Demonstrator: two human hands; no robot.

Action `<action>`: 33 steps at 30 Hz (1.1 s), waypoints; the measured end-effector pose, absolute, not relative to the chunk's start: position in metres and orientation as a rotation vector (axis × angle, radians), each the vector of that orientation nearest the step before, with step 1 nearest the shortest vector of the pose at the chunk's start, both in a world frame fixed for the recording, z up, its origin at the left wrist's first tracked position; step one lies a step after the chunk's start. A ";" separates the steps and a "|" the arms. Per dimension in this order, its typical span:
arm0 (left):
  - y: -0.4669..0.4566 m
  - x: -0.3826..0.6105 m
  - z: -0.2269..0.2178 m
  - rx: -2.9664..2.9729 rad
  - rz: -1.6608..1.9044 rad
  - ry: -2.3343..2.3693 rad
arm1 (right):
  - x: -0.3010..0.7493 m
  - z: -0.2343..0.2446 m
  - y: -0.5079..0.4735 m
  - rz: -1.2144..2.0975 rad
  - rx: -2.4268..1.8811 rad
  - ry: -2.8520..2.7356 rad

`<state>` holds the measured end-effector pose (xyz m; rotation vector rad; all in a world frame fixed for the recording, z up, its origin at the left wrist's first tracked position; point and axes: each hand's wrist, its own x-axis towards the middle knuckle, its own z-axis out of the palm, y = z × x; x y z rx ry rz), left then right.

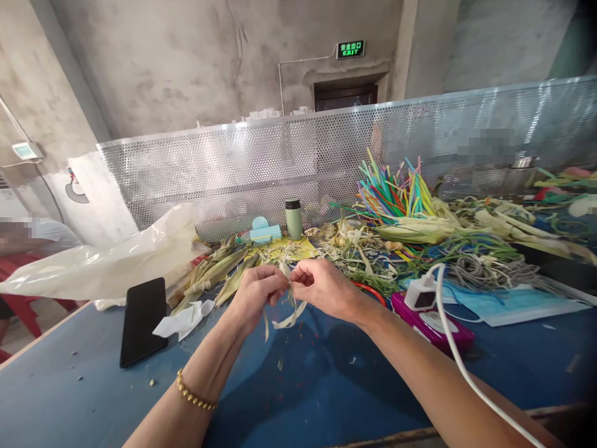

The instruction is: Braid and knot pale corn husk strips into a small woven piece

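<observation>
Head camera: the left hand (pixel 255 294) and right hand (pixel 326 290), both curled nearly closed, pinch a pale husk strip (pixel 293 318) between thumb and forefinger, its loose ends hanging over the blue table (pixel 284 401).

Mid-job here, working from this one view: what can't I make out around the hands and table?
All in the head view:
- Pale strip: its pinched part is covered by the left hand and right hand.
- Red loop: partly hidden behind the right wrist.
- White cable: its far end is cut off by the bottom edge.
- Dark doorway: its lower part is hidden by the perforated screen.
</observation>
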<state>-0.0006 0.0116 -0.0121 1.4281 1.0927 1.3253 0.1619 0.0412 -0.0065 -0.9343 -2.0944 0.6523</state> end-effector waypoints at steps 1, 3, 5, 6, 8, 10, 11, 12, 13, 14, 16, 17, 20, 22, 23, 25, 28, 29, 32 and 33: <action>0.012 0.000 -0.012 1.408 1.315 1.085 | 0.162 -0.007 0.041 0.641 -0.940 -2.105; 0.012 0.001 -0.013 1.361 1.287 1.090 | 0.161 -0.007 0.040 0.614 -0.956 -2.125; 0.013 0.002 -0.014 1.317 1.266 1.108 | 0.160 -0.007 0.038 0.590 -0.985 -2.148; 0.013 0.002 -0.015 1.301 1.258 1.115 | 0.160 -0.007 0.038 0.581 -0.998 -2.157; 0.013 0.002 -0.015 1.281 1.251 1.111 | 0.159 -0.006 0.037 0.581 -1.008 -2.150; 0.013 -0.001 -0.014 1.285 1.225 1.064 | 0.159 -0.006 0.038 0.636 -0.998 -2.094; 0.013 -0.004 -0.012 1.290 1.210 1.029 | 0.160 -0.005 0.040 0.706 -0.986 -2.047; 0.014 -0.007 -0.010 1.299 1.183 0.981 | 0.161 -0.005 0.041 0.808 -0.965 -1.994; 0.015 -0.010 -0.009 1.287 1.195 0.951 | 0.163 -0.004 0.042 0.930 -0.932 -1.935; 0.017 -0.013 -0.007 1.264 1.219 0.926 | 0.164 -0.004 0.043 1.055 -0.883 -1.875; 0.020 -0.017 -0.007 1.189 1.267 0.880 | 0.166 -0.002 0.044 1.270 -0.764 -1.763; 0.022 -0.019 -0.009 1.159 1.298 0.868 | 0.167 -0.002 0.044 1.345 -0.713 -1.721; 0.023 -0.018 -0.015 1.191 1.258 0.876 | 0.168 -0.001 0.043 1.494 -0.641 -1.656; 0.021 -0.016 -0.017 1.334 1.206 0.867 | 0.167 -0.002 0.044 1.541 -0.631 -1.649; 0.020 -0.015 -0.018 1.395 1.216 0.858 | 0.167 -0.003 0.044 1.545 -0.630 -1.645; 0.019 -0.015 -0.017 1.483 1.233 0.903 | 0.165 -0.006 0.045 1.539 -0.635 -1.631; 0.018 -0.016 -0.015 1.524 1.212 0.936 | 0.164 -0.008 0.046 1.536 -0.641 -1.637; 0.018 -0.016 -0.015 1.525 1.212 0.935 | 0.164 -0.008 0.045 1.545 -0.636 -1.651; 0.019 -0.016 -0.015 1.519 1.217 0.897 | 0.164 -0.006 0.043 1.561 -0.615 -1.666; 0.019 -0.016 -0.016 1.511 1.215 0.882 | 0.164 -0.005 0.043 1.552 -0.618 -1.650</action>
